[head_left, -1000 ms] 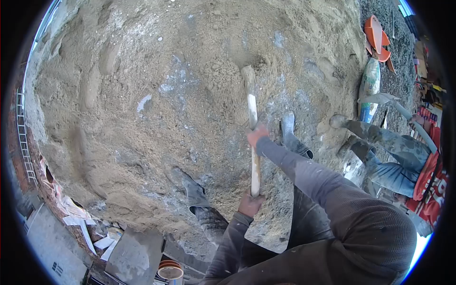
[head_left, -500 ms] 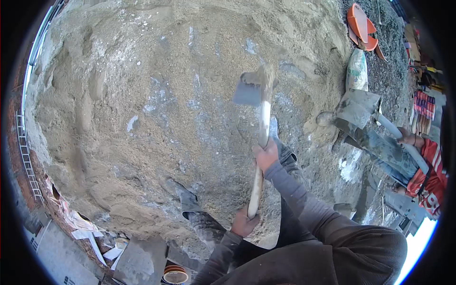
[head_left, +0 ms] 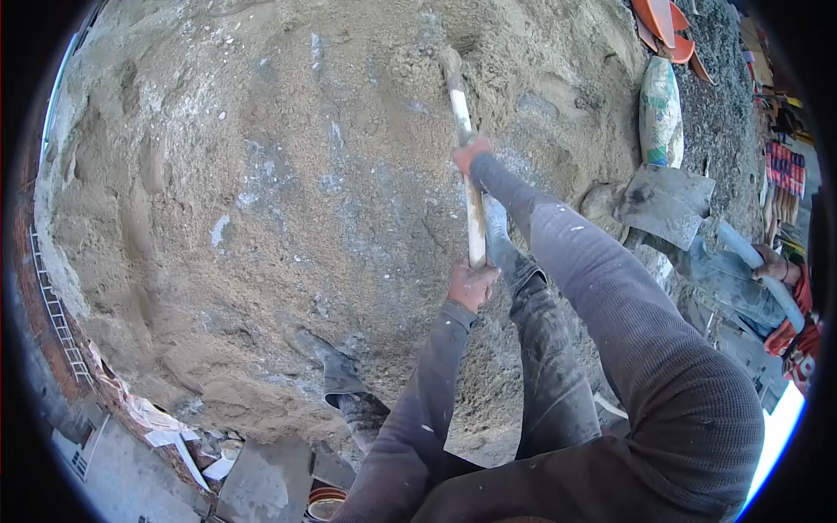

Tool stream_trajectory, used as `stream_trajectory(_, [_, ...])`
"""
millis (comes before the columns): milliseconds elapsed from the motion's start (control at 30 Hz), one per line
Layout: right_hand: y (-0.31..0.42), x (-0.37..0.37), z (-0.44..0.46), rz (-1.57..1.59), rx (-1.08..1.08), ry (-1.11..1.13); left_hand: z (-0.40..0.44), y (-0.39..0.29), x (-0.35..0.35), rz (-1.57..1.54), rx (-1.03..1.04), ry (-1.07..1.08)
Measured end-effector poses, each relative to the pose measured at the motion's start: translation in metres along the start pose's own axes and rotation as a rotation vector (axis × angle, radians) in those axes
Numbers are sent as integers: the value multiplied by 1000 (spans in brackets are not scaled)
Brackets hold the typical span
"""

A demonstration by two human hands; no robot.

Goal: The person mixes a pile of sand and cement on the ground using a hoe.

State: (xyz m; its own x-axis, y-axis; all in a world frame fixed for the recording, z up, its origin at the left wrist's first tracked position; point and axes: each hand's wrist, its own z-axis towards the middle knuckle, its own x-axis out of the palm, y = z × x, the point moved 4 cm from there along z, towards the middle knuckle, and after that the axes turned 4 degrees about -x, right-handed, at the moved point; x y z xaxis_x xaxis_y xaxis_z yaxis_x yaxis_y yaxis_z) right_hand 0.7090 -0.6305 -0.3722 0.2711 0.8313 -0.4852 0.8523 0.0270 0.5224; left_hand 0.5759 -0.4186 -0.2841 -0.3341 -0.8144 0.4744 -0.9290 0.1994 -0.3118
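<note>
Both of my hands grip the pale wooden handle of a hoe (head_left: 474, 218). My left hand (head_left: 472, 286) is closed around the handle's near end. Higher up the shaft, my right hand (head_left: 472, 154) wraps it closer to the head. The hoe's head is sunk in the sandy heap (head_left: 349, 253), so its blade is hidden. Loose, crumbly sand lies around that spot. My two boots stand in the sand on either side below my hands.
At the right, another person's hand (head_left: 772, 263) holds a shovel (head_left: 670, 206). Beyond it are a white-green sack (head_left: 661, 113), orange plastic pieces (head_left: 667, 26) and dark gravel. A ladder (head_left: 57, 305) lies along the left edge; a bucket (head_left: 326, 503) stands at the bottom.
My hands have moved forward and up with the hoe. Its blade, visible above the sand before, is now buried in the heap. The other person's shovel has shifted slightly.
</note>
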Motion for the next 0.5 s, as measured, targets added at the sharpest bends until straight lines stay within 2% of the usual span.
stream_trajectory(33, [-19, 13, -42, -180, -74, -109, -54, 9, 2, -41, 10, -34])
stream_trajectory(67, [-37, 29, -96, -184, -63, -124, -106, 32, -6, -18, -112, -53])
stream_trajectory(100, [-51, 39, -162, -34, 99, 11, -165, 51, -11, 19, -191, -75])
stream_trajectory(133, [-93, 68, -214, -166, 18, -91, -226, 70, -16, -46, -292, -82])
stream_trajectory(167, [-114, 85, -284, 130, 325, 77, -287, 72, -17, 13, -362, -72])
stream_trajectory(200, [-105, 84, -354, 214, 484, 100, -343, 67, -14, 42, -489, -84])
stream_trajectory(233, [-134, 104, -407, 268, 609, 196, -389, 72, -14, 32, -485, -100])
stream_trajectory(267, [-123, 96, -457, 211, 612, 178, -424, 77, -18, 323, -573, -169])
stream_trajectory(300, [-144, 108, -497, 238, 858, 266, -427, 72, -16, 326, -569, -171])
stream_trajectory(367, [-199, 143, -516, 193, 777, 276, -432, 74, -15, 176, -647, -221])
stream_trajectory(433, [-189, 138, -523, 203, 658, 241, -466, 84, -9, 6, -767, -287])
stream_trajectory(467, [-150, 113, -478, 259, 569, 172, -453, 110, -28, 157, -664, -208])
stream_trajectory(500, [-111, 91, -430, 195, 339, 60, -416, 96, -25, 193, -472, -89])
